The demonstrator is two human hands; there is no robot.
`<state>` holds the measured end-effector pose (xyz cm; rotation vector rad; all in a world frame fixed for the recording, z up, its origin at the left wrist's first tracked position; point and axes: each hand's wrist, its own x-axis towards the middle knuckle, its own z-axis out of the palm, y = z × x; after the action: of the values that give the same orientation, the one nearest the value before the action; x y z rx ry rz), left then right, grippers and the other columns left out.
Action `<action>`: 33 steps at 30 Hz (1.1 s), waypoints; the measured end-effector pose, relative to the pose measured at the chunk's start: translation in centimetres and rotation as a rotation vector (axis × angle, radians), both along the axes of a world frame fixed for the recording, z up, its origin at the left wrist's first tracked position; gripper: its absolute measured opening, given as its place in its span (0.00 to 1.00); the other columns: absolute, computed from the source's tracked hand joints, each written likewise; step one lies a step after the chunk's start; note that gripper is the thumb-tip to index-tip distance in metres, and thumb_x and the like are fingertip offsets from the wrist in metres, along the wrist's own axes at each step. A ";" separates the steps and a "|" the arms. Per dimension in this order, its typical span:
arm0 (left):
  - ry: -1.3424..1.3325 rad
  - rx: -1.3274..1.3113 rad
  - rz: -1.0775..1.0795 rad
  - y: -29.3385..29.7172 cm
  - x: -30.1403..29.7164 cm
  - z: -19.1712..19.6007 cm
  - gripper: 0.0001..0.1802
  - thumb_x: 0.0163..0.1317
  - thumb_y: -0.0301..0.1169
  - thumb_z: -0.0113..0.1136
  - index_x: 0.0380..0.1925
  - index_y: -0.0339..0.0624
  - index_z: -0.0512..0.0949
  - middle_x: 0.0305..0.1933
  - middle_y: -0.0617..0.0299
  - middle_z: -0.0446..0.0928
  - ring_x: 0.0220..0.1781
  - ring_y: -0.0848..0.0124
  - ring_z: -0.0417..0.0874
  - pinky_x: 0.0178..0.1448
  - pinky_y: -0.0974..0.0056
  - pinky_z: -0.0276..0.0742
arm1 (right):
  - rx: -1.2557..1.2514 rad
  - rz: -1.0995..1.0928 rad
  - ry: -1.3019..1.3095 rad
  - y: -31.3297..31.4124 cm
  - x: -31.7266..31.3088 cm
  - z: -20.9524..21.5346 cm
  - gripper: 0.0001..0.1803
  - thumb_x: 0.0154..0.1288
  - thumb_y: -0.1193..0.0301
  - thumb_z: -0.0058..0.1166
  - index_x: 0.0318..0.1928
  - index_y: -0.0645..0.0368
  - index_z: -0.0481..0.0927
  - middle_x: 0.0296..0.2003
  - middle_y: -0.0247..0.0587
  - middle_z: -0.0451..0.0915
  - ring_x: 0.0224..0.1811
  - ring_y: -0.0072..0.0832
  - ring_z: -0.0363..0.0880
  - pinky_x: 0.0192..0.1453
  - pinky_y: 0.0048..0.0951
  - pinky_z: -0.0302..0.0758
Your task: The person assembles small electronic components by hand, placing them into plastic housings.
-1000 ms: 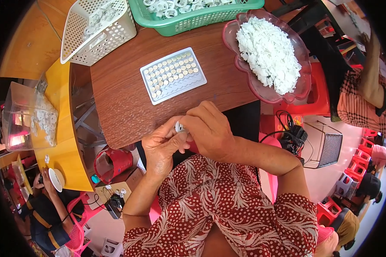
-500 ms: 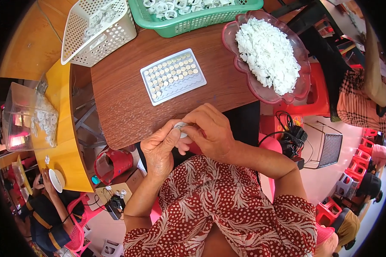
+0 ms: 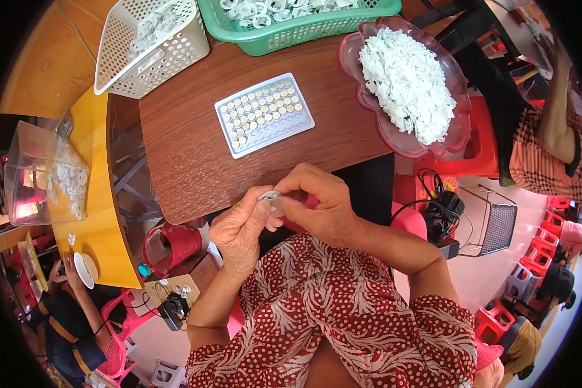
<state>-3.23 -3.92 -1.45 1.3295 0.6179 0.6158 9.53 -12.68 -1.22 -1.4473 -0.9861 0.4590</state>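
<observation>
Just off the near edge of the brown surface (image 3: 194, 161), both hands met above the person's lap. The left hand (image 3: 242, 229) and right hand (image 3: 320, 207) pinched one small pale ring-like piece (image 3: 269, 195) between thumb and fingertips, fingers closed on it; its exact shape was too small to tell. It sat between the hands, equally near each. Farther in, mid-surface, lay a grey tray of small round pieces (image 3: 264, 113), long axis running left to right. A pink bowl of white bits (image 3: 407, 84) stood at the right edge, baskets along the far edge. Bare wood lay between tray and hands.
</observation>
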 end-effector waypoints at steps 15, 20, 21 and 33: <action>0.049 0.018 0.007 1.0 0.6 0.2 0.13 0.63 0.23 0.55 0.46 0.29 0.77 0.31 0.58 0.79 0.25 0.77 0.77 0.28 0.75 0.73 | 0.076 -0.076 -0.133 1.3 0.3 0.1 0.03 0.52 0.79 0.60 0.27 0.62 0.79 0.21 0.37 0.75 0.22 0.24 0.73 0.25 0.25 0.67; 0.093 0.006 -0.064 3.5 0.4 2.3 0.12 0.63 0.25 0.57 0.45 0.30 0.78 0.31 0.58 0.80 0.25 0.79 0.77 0.28 0.76 0.72 | 0.094 -0.030 -0.091 2.5 0.3 0.6 0.04 0.54 0.78 0.60 0.32 0.63 0.80 0.25 0.38 0.77 0.24 0.24 0.74 0.27 0.24 0.69; 0.122 -0.013 -0.068 4.0 0.5 2.9 0.12 0.63 0.26 0.57 0.44 0.30 0.79 0.30 0.58 0.80 0.25 0.79 0.77 0.28 0.76 0.72 | 0.072 -0.019 -0.037 2.9 0.5 1.1 0.05 0.54 0.78 0.60 0.33 0.63 0.80 0.26 0.39 0.78 0.25 0.24 0.75 0.28 0.25 0.69; 0.094 0.650 0.337 25.3 7.7 8.2 0.21 0.64 0.33 0.57 0.57 0.40 0.72 0.22 0.66 0.75 0.21 0.82 0.69 0.23 0.76 0.65 | -0.108 -0.208 -0.556 12.0 16.1 8.1 0.05 0.55 0.75 0.52 0.29 0.65 0.78 0.23 0.45 0.78 0.26 0.31 0.77 0.32 0.30 0.71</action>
<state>4.47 21.41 6.72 1.8831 0.7607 1.0942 25.65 -0.70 6.85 -1.8015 -1.2390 -0.0546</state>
